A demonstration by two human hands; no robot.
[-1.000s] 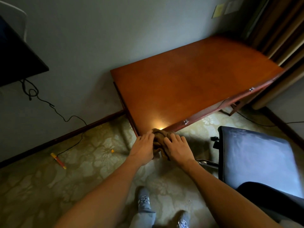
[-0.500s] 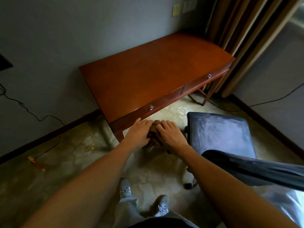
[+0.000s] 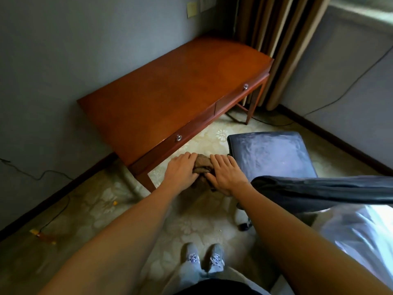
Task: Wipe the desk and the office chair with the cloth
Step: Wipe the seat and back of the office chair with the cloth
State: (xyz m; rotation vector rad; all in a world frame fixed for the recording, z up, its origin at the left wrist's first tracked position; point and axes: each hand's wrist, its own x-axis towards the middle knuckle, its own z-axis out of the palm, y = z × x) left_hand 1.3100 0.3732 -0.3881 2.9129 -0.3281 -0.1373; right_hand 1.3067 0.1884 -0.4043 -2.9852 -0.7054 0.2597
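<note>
Brown cloth (image 3: 203, 166): bunched up in a lump between the left hand (image 3: 180, 172) and the right hand (image 3: 225, 174). It is held over the floor, just in front of the near edge of the desk (image 3: 170, 92) and just left of the office chair (image 3: 270, 154). It does not lie on the desk top.
Left hand: holds the left side of the cloth, with its fingers laid over the top. The thumb is hidden.
Right hand: holds the right side of the cloth the same way. Its fingers are very near the left edge of the chair seat, and I cannot tell if they touch it.
Desk: red-brown wood with a shiny top. It stands against the grey wall (image 3: 85, 50) on the left. The front has a near knob (image 3: 178, 137) and a far knob (image 3: 245, 86), both silver.
Office chair: dark seat on the right, close to the desk but apart from it. Its dark back curves across the near right.
Carpet (image 3: 95, 209): pale, with flower shapes.
Shoes (image 3: 204, 258): two grey ones at the near edge, toes pointing to the desk.
Curtain (image 3: 276, 39): tan, hanging at the far end of the desk.
Yellow note (image 3: 192, 9): stuck on the far wall.
</note>
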